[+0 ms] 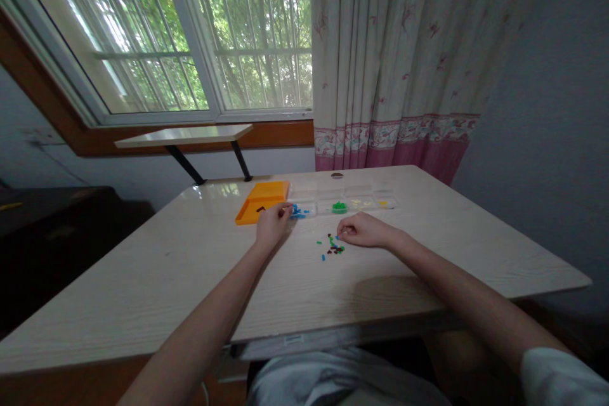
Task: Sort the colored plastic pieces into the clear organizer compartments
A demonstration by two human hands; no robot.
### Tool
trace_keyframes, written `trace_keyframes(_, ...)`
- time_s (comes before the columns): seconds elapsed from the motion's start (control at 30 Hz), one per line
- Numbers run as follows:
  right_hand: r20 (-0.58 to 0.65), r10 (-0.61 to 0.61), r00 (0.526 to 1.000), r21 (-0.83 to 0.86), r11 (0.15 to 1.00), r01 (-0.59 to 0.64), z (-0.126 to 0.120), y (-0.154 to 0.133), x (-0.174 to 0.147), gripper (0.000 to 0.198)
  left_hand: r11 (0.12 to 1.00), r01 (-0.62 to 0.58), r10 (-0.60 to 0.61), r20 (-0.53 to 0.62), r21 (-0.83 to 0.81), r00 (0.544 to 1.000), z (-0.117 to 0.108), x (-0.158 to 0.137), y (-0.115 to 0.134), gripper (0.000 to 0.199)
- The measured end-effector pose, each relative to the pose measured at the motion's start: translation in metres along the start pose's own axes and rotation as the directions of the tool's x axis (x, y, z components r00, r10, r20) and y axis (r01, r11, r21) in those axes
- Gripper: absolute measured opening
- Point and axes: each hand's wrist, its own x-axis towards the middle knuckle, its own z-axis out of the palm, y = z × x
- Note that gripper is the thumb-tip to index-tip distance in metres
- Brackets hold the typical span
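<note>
My left hand (pixel 272 224) is closed in a pinch at the clear box with small blue pieces (pixel 299 210). Whatever its fingers hold, if anything, is too small to make out. Over the right edge of a loose pile of small coloured pieces (pixel 335 249), my right hand (pixel 365 229) has its fingers curled together. A tiny blue piece (pixel 337 238) shows right at its fingertips; whether it is gripped or lies on the table, I cannot tell. The pile mixes brown, green and blue bits.
An open orange box (pixel 245 212) with a dark piece in it lies left of the clear boxes. Green pieces (pixel 339 207) and yellow pieces (pixel 383 203) sit in other clear compartments. A raised shelf (pixel 185 135) stands at the table's back left, under the window.
</note>
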Motion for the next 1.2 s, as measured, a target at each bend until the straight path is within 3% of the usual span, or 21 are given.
trace_keyframes(0.1, -0.093, 0.022, 0.995, 0.023, 1.0, -0.02, 0.0, -0.002, 0.001, 0.015, 0.995, -0.083, 0.087, 0.114, -0.047, 0.99, 0.0, -0.007, 0.015, 0.028)
trace_keyframes(0.2, -0.177, 0.015, 0.984, 0.035, 0.999, -0.009, 0.001, -0.003, 0.002, 0.016, 0.976, -0.188, 0.211, 0.265, -0.107, 0.941, 0.002, -0.018, 0.035, 0.026)
trace_keyframes(0.3, -0.229, -0.026, 0.973, 0.02, 0.999, 0.032, 0.003, -0.005, 0.002, 0.016, 0.964, -0.227, 0.259, 0.299, -0.136, 0.918, 0.003, -0.028, 0.053, 0.026)
trace_keyframes(0.47, -0.274, -0.057, 0.96, -0.023, 0.998, 0.053, 0.008, -0.013, 0.003, 0.017, 0.97, -0.225, 0.241, 0.271, -0.089, 0.932, 0.003, -0.033, 0.067, 0.029)
trace_keyframes(1.0, -0.337, -0.1, 0.936, -0.05, 0.995, 0.088, 0.011, -0.016, 0.004, 0.019, 0.955, -0.28, 0.296, 0.254, -0.098, 0.921, 0.004, -0.033, 0.063, 0.025)
trace_keyframes(1.1, -0.316, -0.085, 0.945, -0.07, 0.995, 0.066, 0.006, -0.014, 0.003, 0.018, 0.956, -0.278, 0.292, 0.206, -0.094, 0.934, 0.003, -0.032, 0.061, 0.024)
trace_keyframes(1.2, -0.218, -0.063, 0.974, -0.109, 0.993, 0.04, 0.0, -0.005, 0.0, 0.014, 0.962, -0.254, 0.262, 0.076, -0.102, 0.962, 0.0, -0.029, 0.056, 0.024)
